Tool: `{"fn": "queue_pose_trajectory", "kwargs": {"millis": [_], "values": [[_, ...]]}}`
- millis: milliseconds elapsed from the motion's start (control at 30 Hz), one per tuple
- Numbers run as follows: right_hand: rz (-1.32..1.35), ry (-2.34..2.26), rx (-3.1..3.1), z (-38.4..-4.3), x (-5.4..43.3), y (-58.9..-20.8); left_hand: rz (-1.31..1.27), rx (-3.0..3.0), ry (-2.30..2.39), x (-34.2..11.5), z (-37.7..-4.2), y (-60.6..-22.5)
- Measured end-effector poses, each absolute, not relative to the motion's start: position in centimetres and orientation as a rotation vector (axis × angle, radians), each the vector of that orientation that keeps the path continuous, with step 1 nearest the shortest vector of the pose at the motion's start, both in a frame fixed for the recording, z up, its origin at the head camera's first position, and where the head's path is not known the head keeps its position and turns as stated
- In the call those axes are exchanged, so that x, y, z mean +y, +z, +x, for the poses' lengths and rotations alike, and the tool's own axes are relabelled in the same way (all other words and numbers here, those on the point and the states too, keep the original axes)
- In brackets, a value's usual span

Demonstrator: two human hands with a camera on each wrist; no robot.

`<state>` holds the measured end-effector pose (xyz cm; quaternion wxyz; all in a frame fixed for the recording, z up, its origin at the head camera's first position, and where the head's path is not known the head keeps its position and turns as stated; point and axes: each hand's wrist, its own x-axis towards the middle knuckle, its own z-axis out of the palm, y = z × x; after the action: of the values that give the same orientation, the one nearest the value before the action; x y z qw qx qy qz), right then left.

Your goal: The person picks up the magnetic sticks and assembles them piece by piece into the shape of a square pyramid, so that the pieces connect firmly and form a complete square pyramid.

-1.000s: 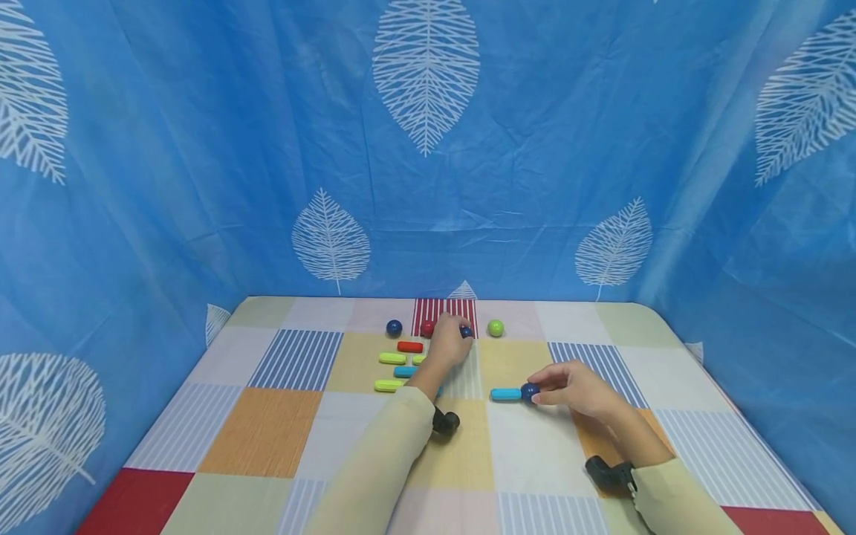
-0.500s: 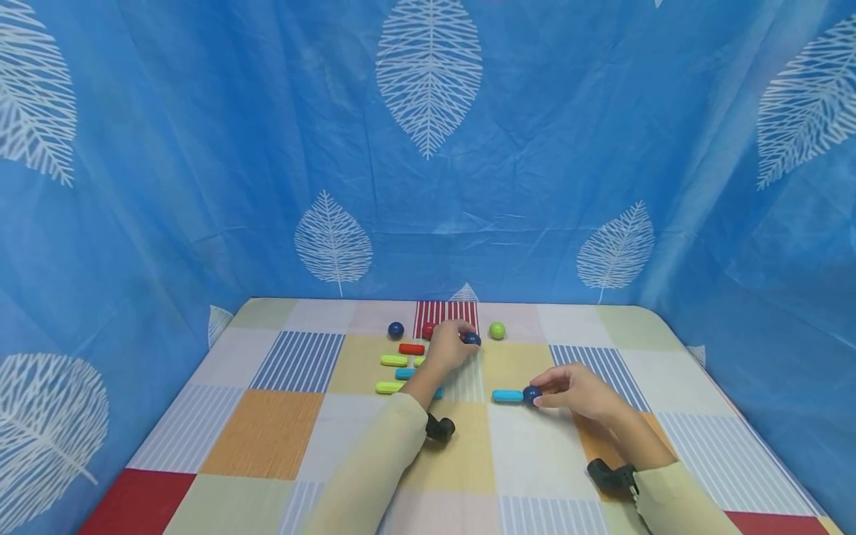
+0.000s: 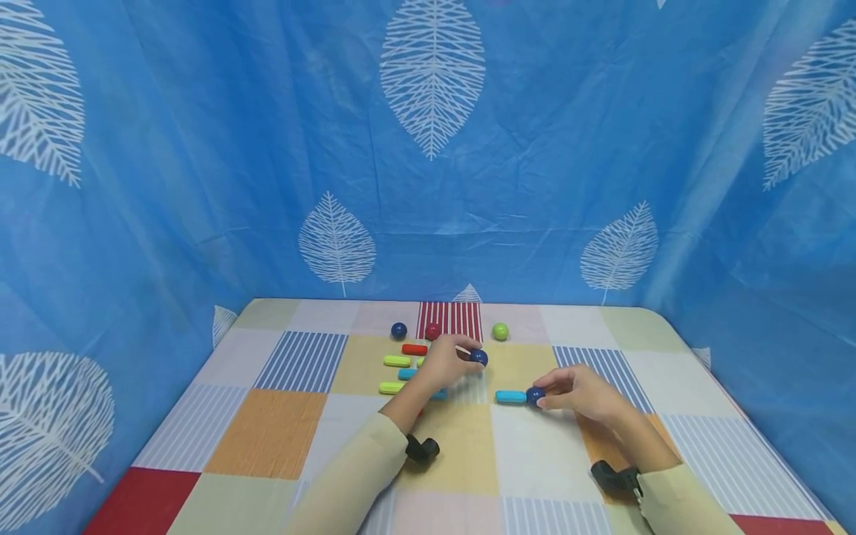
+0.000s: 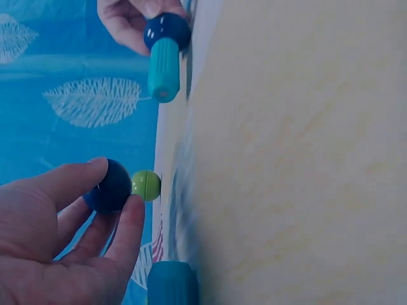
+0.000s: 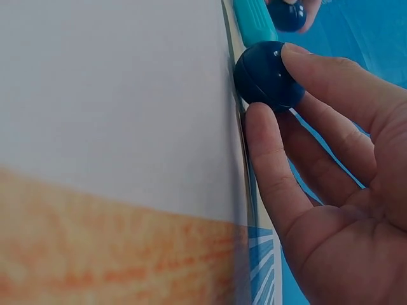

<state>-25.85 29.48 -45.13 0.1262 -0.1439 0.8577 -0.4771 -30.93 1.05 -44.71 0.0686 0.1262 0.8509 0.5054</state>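
My left hand [image 3: 449, 360] pinches a dark blue ball [image 4: 109, 187] between thumb and fingertips, over the middle of the table. To its right, my right hand [image 3: 580, 391] pinches another dark blue ball [image 5: 267, 76], which is joined to the end of a light blue ribbed rod [image 3: 511, 397]. The rod's free end points left, toward the ball in my left hand, with a gap between them. Under and beside my left forearm lie a light blue rod [image 3: 408, 374] and a yellow-green rod [image 3: 391, 388], partly covered by the arm.
At the back of the table stand a dark blue ball [image 3: 399, 331], a red ball [image 3: 432, 331] and a green ball [image 3: 500, 331]. A red rod [image 3: 414, 349] and another yellow-green rod [image 3: 397, 361] lie left of my left hand. A blue curtain [image 3: 428, 223] encloses the table.
My left hand has drawn a dark blue ball from the back row toward me and slightly right. The right hand stays nearly still with its ball and rod.
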Motion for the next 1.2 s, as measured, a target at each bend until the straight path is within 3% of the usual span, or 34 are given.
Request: {"fn": "queue_pose_trajectory", "kwargs": {"millis": [600, 1200], "values": [[-0.373, -1.344, 2.533, -25.8, 29.6, -45.3, 0.539, 2.531, 1.345, 0.0, -27.3, -45.1], [-0.447, -1.356, 2.467, -25.3, 29.1, -45.0, 0.568, 2.619, 1.18, 0.7, -26.2, -44.7]]}}
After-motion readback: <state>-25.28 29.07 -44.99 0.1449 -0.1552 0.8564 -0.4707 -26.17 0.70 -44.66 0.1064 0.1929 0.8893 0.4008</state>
